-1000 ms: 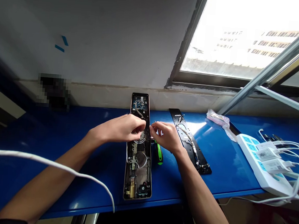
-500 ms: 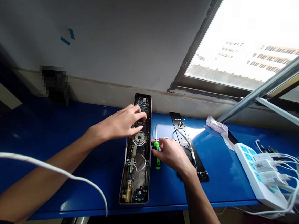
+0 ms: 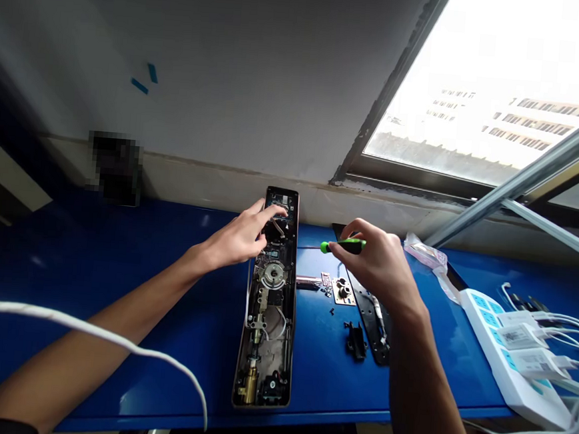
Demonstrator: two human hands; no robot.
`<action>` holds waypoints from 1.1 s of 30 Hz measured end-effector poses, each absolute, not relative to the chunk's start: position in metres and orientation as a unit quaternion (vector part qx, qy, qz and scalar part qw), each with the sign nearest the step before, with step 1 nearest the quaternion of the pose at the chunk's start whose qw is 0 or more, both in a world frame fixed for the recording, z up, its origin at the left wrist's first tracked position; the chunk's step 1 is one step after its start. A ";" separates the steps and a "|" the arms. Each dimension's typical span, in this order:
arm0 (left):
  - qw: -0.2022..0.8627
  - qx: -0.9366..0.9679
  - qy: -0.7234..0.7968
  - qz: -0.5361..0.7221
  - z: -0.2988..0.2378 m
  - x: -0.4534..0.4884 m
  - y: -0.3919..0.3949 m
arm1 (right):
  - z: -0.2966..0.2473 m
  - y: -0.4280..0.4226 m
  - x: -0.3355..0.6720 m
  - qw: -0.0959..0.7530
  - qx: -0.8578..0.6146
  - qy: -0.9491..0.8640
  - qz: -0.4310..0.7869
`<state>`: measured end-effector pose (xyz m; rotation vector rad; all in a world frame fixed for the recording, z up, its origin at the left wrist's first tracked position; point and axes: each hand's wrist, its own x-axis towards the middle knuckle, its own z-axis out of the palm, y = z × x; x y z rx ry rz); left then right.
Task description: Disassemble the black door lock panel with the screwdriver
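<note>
A long, narrow door-lock housing [image 3: 277, 336] lies lengthwise before me, its inside exposed: a circuit board at the far end, a round disc midway, a brass cylinder near the front. My left hand [image 3: 240, 236] rests over its upper left edge, fingers apart, index finger reaching across the board. Beneath those fingers runs a short cable [image 3: 277, 227]. To the right, my right hand [image 3: 374, 254] grips a green-and-black screwdriver [image 3: 350, 246] held almost level above the table, its thin shaft pointing left toward the housing. Part of the handle is hidden by my fingers.
Right of the housing lie small screws [image 3: 326, 291], a small board with round black parts [image 3: 344, 291], a black plastic bracket [image 3: 356, 343] and a long black plate [image 3: 374, 317]. A white power strip [image 3: 490, 346] with plugs stands farther right. A white cable [image 3: 158, 352] crosses at left.
My right hand has lifted the screwdriver off its upright pose beside the housing and moved right and up, tilting it level. My left hand's fingers have spread and shifted slightly. The view has shifted slightly.
</note>
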<state>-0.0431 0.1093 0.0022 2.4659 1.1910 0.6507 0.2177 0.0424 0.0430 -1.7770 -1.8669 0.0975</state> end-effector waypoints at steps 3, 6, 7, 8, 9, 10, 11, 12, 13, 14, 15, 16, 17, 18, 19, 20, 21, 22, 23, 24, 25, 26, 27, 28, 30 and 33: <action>0.180 0.867 0.406 0.227 0.006 -0.046 0.108 | 0.059 0.048 0.217 0.306 -0.635 -0.709 0.029; 0.204 0.858 0.423 0.209 0.009 -0.049 0.105 | 0.073 0.052 0.216 0.285 -0.629 -0.723 0.029; 0.213 0.853 0.432 0.200 0.011 -0.050 0.104 | 0.078 0.053 0.216 0.269 -0.627 -0.731 0.027; 0.223 0.849 0.440 0.190 0.012 -0.051 0.103 | 0.082 0.054 0.216 0.252 -0.623 -0.740 0.028; 0.231 0.846 0.446 0.180 0.014 -0.051 0.102 | 0.086 0.055 0.217 0.236 -0.620 -0.748 0.031; 0.238 0.844 0.450 0.170 0.015 -0.052 0.101 | 0.090 0.055 0.218 0.223 -0.616 -0.754 0.036; 0.245 0.843 0.450 0.163 0.015 -0.052 0.101 | 0.093 0.056 0.219 0.214 -0.612 -0.760 0.042; 0.250 0.844 0.447 0.159 0.016 -0.052 0.101 | 0.095 0.056 0.220 0.210 -0.606 -0.766 0.047; 0.255 0.845 0.442 0.159 0.016 -0.052 0.101 | 0.097 0.057 0.221 0.206 -0.598 -0.773 0.052; 0.259 0.848 0.434 0.160 0.016 -0.052 0.101 | 0.099 0.057 0.223 0.206 -0.590 -0.779 0.054; 0.265 0.850 0.426 0.159 0.017 -0.052 0.101 | 0.100 0.058 0.224 0.209 -0.582 -0.784 0.055; 0.270 0.852 0.419 0.157 0.017 -0.052 0.100 | 0.101 0.058 0.225 0.215 -0.578 -0.785 0.055; 0.276 0.854 0.415 0.153 0.018 -0.051 0.099 | 0.101 0.059 0.226 0.222 -0.577 -0.784 0.054; 0.285 0.854 0.412 0.145 0.019 -0.050 0.098 | 0.101 0.059 0.226 0.228 -0.578 -0.782 0.052; 0.294 0.852 0.410 0.137 0.021 -0.048 0.096 | 0.101 0.059 0.227 0.233 -0.580 -0.779 0.052; 0.305 0.850 0.409 0.129 0.022 -0.047 0.094 | 0.101 0.059 0.228 0.236 -0.582 -0.776 0.054; 0.316 0.848 0.409 0.122 0.023 -0.046 0.092 | 0.101 0.059 0.228 0.237 -0.583 -0.775 0.057; 0.325 0.845 0.408 0.118 0.024 -0.044 0.090 | 0.101 0.058 0.229 0.237 -0.585 -0.774 0.060; 0.331 0.843 0.408 0.116 0.025 -0.043 0.089 | 0.101 0.058 0.229 0.237 -0.585 -0.773 0.062; 0.334 0.842 0.408 0.116 0.025 -0.041 0.087 | 0.101 0.058 0.230 0.236 -0.584 -0.774 0.063; 0.334 0.842 0.408 0.117 0.025 -0.040 0.086 | 0.101 0.058 0.230 0.234 -0.584 -0.775 0.063; 0.333 0.842 0.408 0.118 0.025 -0.039 0.085 | 0.101 0.058 0.231 0.232 -0.583 -0.776 0.063; 0.331 0.842 0.409 0.119 0.025 -0.038 0.084 | 0.101 0.058 0.232 0.228 -0.582 -0.778 0.063; 0.329 0.842 0.410 0.119 0.025 -0.037 0.084 | 0.101 0.058 0.232 0.225 -0.580 -0.781 0.063; 0.329 0.841 0.412 0.120 0.025 -0.035 0.082 | 0.101 0.058 0.233 0.215 -0.575 -0.787 0.064; 0.332 0.840 0.413 0.116 0.026 -0.034 0.082 | 0.100 0.057 0.235 0.188 -0.559 -0.804 0.071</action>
